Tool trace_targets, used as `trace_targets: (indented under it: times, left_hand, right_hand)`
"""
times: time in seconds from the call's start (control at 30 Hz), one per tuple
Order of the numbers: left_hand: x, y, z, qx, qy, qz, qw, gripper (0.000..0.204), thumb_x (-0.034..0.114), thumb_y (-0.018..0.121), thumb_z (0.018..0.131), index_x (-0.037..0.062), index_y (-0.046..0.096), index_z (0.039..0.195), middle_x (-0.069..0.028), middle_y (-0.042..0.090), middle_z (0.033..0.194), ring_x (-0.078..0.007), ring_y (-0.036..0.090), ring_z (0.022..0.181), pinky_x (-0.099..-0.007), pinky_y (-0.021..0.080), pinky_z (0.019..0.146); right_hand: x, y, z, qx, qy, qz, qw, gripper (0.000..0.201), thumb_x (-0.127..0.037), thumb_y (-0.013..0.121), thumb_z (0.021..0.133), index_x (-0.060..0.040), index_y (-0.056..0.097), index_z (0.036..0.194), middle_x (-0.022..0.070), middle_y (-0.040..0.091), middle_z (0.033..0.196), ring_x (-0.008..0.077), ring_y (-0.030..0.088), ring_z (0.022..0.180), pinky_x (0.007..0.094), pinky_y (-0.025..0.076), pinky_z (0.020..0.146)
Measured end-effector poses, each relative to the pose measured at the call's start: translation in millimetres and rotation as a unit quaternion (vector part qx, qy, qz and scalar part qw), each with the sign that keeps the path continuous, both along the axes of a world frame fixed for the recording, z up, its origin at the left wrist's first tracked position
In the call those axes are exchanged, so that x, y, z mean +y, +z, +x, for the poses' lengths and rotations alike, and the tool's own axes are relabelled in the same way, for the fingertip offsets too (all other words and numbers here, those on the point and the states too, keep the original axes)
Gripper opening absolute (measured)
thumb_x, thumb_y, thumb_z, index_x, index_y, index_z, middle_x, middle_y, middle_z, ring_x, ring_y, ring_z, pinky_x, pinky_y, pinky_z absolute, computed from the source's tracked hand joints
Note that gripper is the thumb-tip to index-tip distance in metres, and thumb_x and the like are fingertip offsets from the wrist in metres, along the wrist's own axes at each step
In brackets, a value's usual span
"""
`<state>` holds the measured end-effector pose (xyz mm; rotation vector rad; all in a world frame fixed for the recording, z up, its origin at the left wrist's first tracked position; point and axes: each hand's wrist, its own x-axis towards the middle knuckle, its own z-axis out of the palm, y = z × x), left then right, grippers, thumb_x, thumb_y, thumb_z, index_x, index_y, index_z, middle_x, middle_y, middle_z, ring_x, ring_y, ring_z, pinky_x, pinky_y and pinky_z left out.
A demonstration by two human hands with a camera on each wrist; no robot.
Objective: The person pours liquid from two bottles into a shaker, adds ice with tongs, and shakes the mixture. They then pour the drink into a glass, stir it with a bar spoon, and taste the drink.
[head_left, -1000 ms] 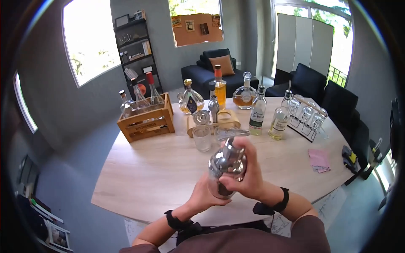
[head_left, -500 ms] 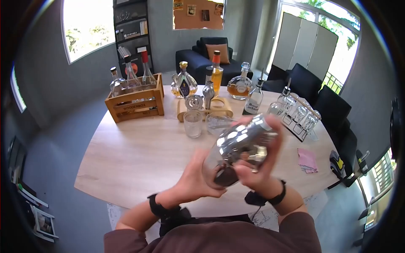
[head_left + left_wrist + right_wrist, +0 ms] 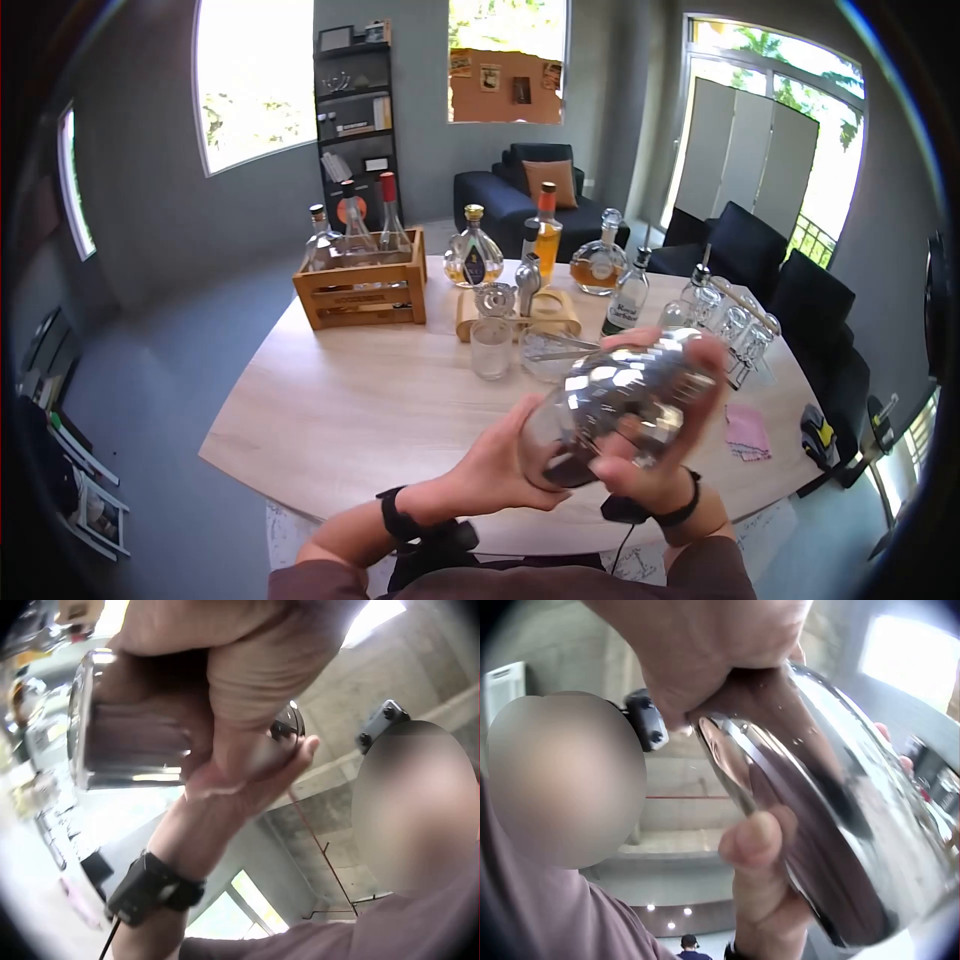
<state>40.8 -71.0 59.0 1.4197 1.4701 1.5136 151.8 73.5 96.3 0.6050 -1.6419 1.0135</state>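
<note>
A shiny metal cocktail shaker (image 3: pixel 615 385) is held tilted above the front of the table, its top end pointing to the upper right in the head view. My left hand (image 3: pixel 490 468) grips its lower body. Round the upper end curls my right hand (image 3: pixel 650 480), its thumb across the near side. Up close in the right wrist view, the shaker's polished side (image 3: pixel 862 802) carries small water drops. Beyond the hands stand a clear glass (image 3: pixel 491 352) and a glass bowl (image 3: pixel 538 362) with metal tongs (image 3: pixel 572 353) across it.
Behind them, a wooden stand (image 3: pixel 570 328) holds a strainer (image 3: pixel 494 299) and a jigger (image 3: pixel 528 285). A wooden crate (image 3: pixel 365 305) with bottles is at left. Several liquor bottles line the back, including a green-labelled one (image 3: pixel 624 303). A glass rack (image 3: pixel 745 350) and pink cloth (image 3: pixel 746 433) are at right.
The shaker went from nearly upright to tilted and shifted right, with both hands still round it. The hands blur with motion, and the head view has shifted too.
</note>
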Motion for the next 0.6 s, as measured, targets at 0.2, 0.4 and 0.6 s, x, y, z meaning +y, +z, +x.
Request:
trace_targets:
  times: [0.2,0.4,0.6]
  left_hand:
    - [0.2,-63.5,4.3,-0.090,-0.041,-0.006,0.995,0.093,0.011,0.080,0.063,0.0052,0.032,0.143,-0.0079,0.053,0.126,-0.0160,0.050,0.115,-0.0307,0.040,0.100]
    - [0.5,-43.2,0.3,-0.037,-0.029,-0.043,0.998,0.090,0.016,0.083,0.061,0.0066,0.038,0.137,-0.0120,0.054,0.127,-0.0207,0.052,0.118,-0.0333,0.041,0.099]
    - [5.1,-7.8,1.9,-0.094,-0.045,-0.016,0.994,0.096,0.017,0.083,0.063,0.0055,0.031,0.144,-0.0159,0.050,0.132,-0.0208,0.051,0.121,-0.0366,0.042,0.100]
  right_hand:
    - [-0.7,-64.7,-9.0,-0.140,-0.113,-0.084,0.980,0.101,-0.027,0.087,0.066,-0.0023,0.023,0.141,0.0192,0.045,0.125,0.0262,0.052,0.112,0.0389,0.047,0.093]
    - [-5.8,-24.1,6.5,-0.055,-0.101,0.038,0.993,0.103,-0.028,0.088,0.065,-0.0010,0.024,0.141,0.0175,0.045,0.124,0.0247,0.052,0.110,0.0400,0.046,0.093]
    - [-9.8,9.9,11.3,0.037,-0.063,0.090,0.993,0.106,-0.031,0.090,0.064,0.0003,0.021,0.139,0.0221,0.046,0.124,0.0317,0.053,0.112,0.0420,0.050,0.089]
